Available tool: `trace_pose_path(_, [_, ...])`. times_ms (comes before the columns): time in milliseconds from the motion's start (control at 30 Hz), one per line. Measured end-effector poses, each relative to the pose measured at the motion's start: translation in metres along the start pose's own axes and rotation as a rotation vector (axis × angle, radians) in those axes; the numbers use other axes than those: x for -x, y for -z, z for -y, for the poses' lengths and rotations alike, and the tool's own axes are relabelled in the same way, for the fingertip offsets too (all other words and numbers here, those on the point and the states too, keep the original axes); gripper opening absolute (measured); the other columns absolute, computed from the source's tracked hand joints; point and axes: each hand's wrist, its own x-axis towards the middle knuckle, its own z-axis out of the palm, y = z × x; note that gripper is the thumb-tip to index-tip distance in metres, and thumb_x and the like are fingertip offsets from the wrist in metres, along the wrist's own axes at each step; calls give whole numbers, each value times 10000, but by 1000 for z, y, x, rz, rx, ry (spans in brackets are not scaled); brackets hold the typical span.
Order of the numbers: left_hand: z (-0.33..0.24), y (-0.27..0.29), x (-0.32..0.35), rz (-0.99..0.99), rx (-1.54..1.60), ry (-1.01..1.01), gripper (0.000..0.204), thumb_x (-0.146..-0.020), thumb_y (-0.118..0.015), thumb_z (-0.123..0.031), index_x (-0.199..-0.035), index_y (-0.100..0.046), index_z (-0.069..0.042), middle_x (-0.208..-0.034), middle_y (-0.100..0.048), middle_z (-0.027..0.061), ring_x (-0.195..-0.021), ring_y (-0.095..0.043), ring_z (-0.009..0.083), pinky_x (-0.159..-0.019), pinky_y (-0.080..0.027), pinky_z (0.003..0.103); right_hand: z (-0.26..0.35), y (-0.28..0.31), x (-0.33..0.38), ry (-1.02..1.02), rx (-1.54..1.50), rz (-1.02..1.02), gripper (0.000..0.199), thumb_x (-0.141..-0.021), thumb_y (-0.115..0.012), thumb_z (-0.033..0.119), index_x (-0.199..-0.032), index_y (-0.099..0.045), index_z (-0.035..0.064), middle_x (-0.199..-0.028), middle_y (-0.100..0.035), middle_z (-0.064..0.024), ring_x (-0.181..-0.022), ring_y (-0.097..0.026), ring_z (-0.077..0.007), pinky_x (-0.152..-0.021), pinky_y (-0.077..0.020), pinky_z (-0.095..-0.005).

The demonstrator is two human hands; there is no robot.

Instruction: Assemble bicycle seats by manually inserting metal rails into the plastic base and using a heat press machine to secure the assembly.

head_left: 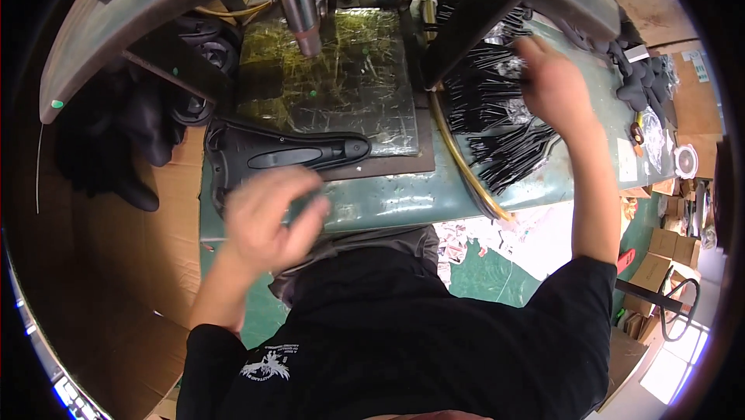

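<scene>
On the green workbench (403, 203), a black bicycle saddle (287, 152) is positioned just above the blurred left hand (272, 218), fingers loosely spread, while the right hand (555, 79) is pressed onto black strips (497, 117), finger state indeterminable.

We are looking down at a green workbench (543, 179) with a worn metal plate (334, 79) lying on it. Brown cardboard (116, 249) is covering the space to our left. Small cardboard boxes (671, 249) are piling up at the right, and daylight is falling across the green floor (489, 273) there.
</scene>
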Motion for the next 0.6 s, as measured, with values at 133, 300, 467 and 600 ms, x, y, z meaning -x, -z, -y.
trace_pose_path(133, [39,57,-9,198,-759,122,667,-839,-855,-306,-1409,-622,-49,-1448,-607,160,-1349,-566,364,-1077,-486,484,-12,32,71,-347,-293,-83,614,-807,-734,-102,-1384,-623,75,-898,-546,-63,-766,-555,-172,-712,-484,-281])
trace_pose_path(300, [77,73,-2,375,-389,342,696,-855,-866,-328,-1437,-611,-43,-1315,-641,182,-1172,-646,403,-990,-536,458,28,11,133,-527,-967,-133,573,-831,-769,-127,-1368,-591,-37,-1097,-568,11,-860,-444,-75,-786,-410,-201])
trace_pose_path(467, [80,79,-10,608,-127,413,655,-800,-915,-346,-1312,-655,-30,-1133,-663,141,-1009,-674,384,-859,-546,426,99,-13,125,-202,-1305,-89,694,-731,-876,-44,-1368,-603,-47,-959,-610,-4,-742,-469,-81,-708,-432,-235])
trace_pose_path(600, [51,42,6,450,69,343,438,-798,-928,-163,-1071,-617,-20,-1114,-688,100,-988,-676,275,-851,-525,336,150,0,88,-30,-1244,66,863,-575,-1054,393,-1253,-738,-37,-719,-501,33,-601,-435,-69,-548,-340,-258])
